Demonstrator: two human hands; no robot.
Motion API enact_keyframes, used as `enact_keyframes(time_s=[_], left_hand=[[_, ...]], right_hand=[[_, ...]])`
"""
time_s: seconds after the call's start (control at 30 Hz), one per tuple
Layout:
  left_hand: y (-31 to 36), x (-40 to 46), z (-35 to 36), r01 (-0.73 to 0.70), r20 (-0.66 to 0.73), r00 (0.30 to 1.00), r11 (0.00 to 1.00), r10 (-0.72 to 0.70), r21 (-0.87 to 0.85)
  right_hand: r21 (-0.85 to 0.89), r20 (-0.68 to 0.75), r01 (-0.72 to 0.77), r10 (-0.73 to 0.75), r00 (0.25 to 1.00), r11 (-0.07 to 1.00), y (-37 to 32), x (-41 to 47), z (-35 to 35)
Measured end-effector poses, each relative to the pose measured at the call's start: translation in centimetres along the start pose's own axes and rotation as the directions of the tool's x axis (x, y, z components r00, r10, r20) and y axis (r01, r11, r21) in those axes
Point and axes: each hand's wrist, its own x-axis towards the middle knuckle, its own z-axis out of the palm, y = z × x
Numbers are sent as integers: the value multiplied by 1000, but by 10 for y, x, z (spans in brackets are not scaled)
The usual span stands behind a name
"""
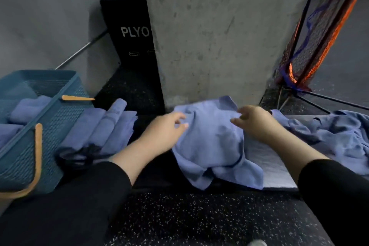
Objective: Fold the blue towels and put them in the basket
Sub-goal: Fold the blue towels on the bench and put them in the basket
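Head view shows both hands over a crumpled blue towel (211,142) on the floor: left hand (165,132) and right hand (253,122) have loosely curled fingers, holding nothing. Basket (60,118) sits left.

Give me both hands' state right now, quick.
Left hand: fingers loosely curled over the crumpled towel, grip cannot be told.
Right hand: same, blurred, cannot be told.

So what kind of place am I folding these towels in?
Probably a gym: a black box marked PLYO stands by a concrete pillar, the floor is speckled rubber, and orange netting hangs on the right.
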Motion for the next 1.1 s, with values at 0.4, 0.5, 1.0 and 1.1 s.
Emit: enact_keyframes(time_s=[0.4, 0.5, 1.0, 1.1], left_hand=[[-34, -15, 23, -324, 373, 909, 880, 188, 346], [-39, -18, 26, -424, 408, 872, 834, 271, 352], [-36, -10, 35, -383, 327, 896, 895, 300, 228], [-33, -18, 58, -459, 396, 867, 792, 302, 403]], right_hand=[[-89, 125, 72, -61, 990, 993, 13, -9, 39], [-131, 348, 126, -74, 935, 983, 3, -8, 44], [269, 16, -135, 136, 991, 954, 25, 3, 35], [156, -37, -90, 97, 995, 984, 24, 6, 38]])
